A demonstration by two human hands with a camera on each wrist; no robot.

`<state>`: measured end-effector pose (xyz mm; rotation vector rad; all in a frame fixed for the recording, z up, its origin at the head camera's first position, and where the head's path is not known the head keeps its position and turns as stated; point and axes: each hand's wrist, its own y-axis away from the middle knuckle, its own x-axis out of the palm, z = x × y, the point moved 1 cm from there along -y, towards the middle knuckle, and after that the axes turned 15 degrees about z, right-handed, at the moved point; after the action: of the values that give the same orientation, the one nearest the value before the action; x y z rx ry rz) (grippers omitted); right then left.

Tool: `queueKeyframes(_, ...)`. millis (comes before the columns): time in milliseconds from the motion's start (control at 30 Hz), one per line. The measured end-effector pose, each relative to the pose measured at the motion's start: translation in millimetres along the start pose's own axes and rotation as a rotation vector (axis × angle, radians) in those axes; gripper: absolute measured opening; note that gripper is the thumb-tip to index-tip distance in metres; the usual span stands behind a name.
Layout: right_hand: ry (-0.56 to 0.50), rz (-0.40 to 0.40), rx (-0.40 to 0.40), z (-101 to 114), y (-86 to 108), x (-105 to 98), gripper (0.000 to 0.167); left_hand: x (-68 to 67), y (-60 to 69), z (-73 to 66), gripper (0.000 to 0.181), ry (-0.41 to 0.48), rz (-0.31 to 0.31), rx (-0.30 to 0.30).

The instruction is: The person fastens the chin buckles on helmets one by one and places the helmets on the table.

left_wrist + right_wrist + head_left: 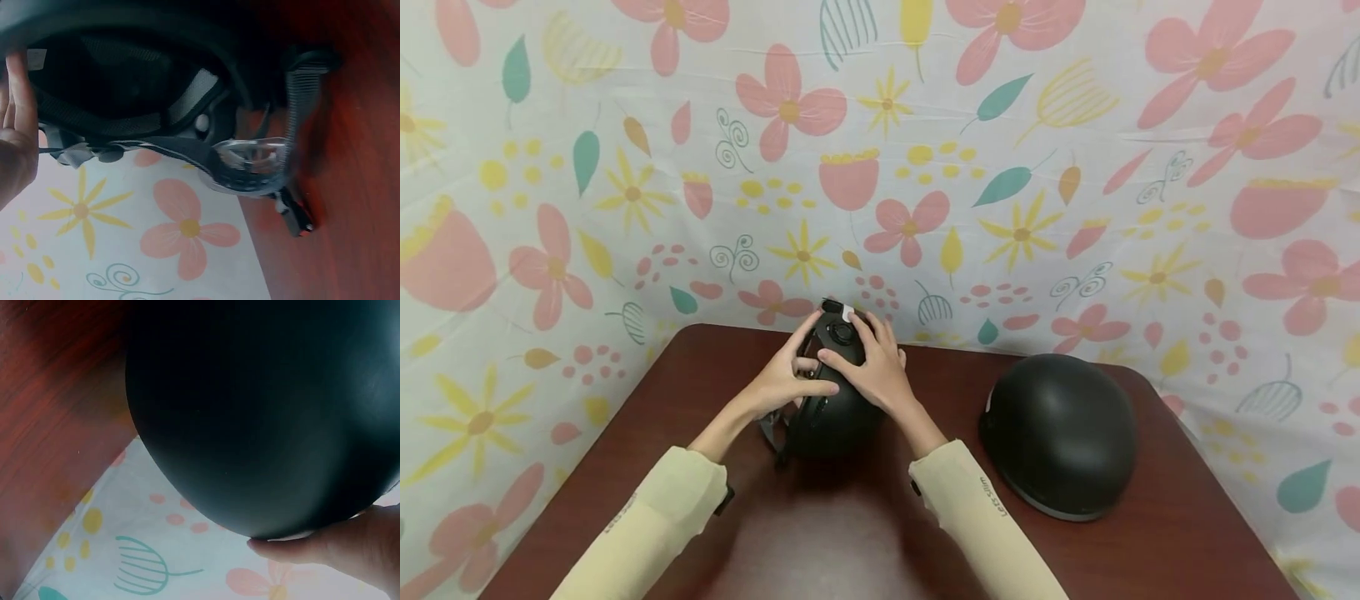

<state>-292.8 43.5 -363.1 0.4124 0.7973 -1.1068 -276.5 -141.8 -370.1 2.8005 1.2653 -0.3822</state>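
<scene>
A black helmet (835,425) stands tilted on its side at the back middle of the table, its hollow facing left. My left hand (775,385) grips its rim, with the thumb on the shell and some fingers at the opening. The right hand (882,371) holds the helmet's upper part from the right, fingers curved over the shell near a round fitting (842,333) and a small white patch (847,312). In the left wrist view, grey padding (195,94) lines the inside, and a chin strap (181,153) with a clear plastic chin cup (256,150) and a buckle (292,212) hangs out.
Another smooth black helmet (1060,433) sits dome up on the right side of the dark red-brown table (1157,500). A flower-printed cloth (880,167) hangs close behind the table and along its sides.
</scene>
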Motion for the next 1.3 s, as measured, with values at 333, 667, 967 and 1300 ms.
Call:
queueKeyframes(333, -0.081, -0.093, 0.019, -7, 4.4, 7, 0.086, 6.8, 10.9, 15.2, 0.078, -0.024, -0.123, 0.066)
queueKeyframes(667, -0.139, -0.121, 0.006, -13, 5.9, 9, 0.081, 15.1, 11.4, 21.7, 0.055, 0.009, -0.153, 0.186)
queueKeyframes(967, -0.252, -0.089, 0.0, -20, 10.6, 13, 0.083, 19.9, 11.0, 20.8, 0.049, -0.019, -0.178, 0.129)
queueKeyframes(1300, -0.386, -0.007, -0.01, -30, 15.8, 18, 0.079, 21.0, 12.1, 20.1, 0.036, -0.144, -0.16, 0.119)
